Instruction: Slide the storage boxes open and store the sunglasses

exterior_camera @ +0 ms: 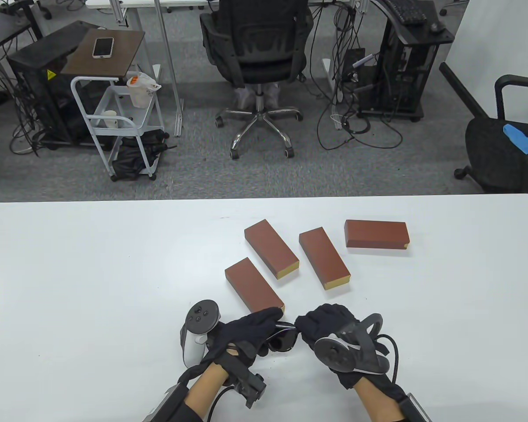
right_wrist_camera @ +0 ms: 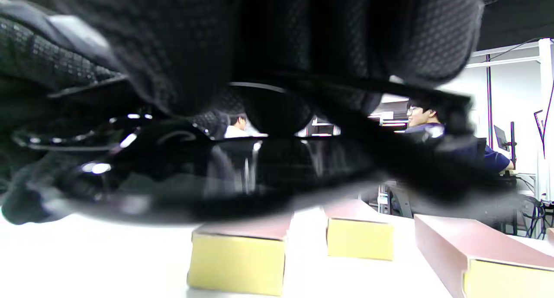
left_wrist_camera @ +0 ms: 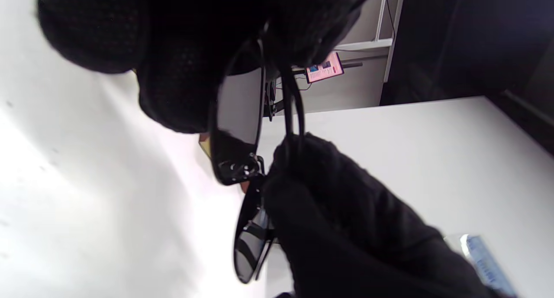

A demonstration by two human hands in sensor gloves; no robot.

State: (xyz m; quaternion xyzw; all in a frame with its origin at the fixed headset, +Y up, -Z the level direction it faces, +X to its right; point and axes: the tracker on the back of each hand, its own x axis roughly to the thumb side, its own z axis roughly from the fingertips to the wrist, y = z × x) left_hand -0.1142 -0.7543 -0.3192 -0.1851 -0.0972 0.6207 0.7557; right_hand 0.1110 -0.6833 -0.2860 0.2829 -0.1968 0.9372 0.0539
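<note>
Near the tabletop's (exterior_camera: pixel 92 272) front edge, the left hand (exterior_camera: pixel 242 336) and right hand (exterior_camera: pixel 330 329) pinch black sunglasses (exterior_camera: pixel 284 338) between them, fingers curled on the frame, likely folding it to fit. Four closed brown storage boxes (exterior_camera: pixel 271 249) lie just beyond.

A white surface (exterior_camera: pixel 92 272) with rounded far corners fills the lower half of the table view; beyond it lies grey carpet (exterior_camera: pixel 193 171). A black mesh office chair (exterior_camera: pixel 257 48) on a chrome star base stands at the middle of the far side, with tangled cables (exterior_camera: pixel 356 123) on the floor to its right beside a black rack (exterior_camera: pixel 405 74). To the left a white wheeled cart (exterior_camera: pixel 119 127) stands under a brown tabletop (exterior_camera: pixel 105 55) that carries a phone (exterior_camera: pixel 103 47). Another black chair (exterior_camera: pixel 506 145) with something blue on its seat stands at the right edge. Lighting is bright and even
</note>
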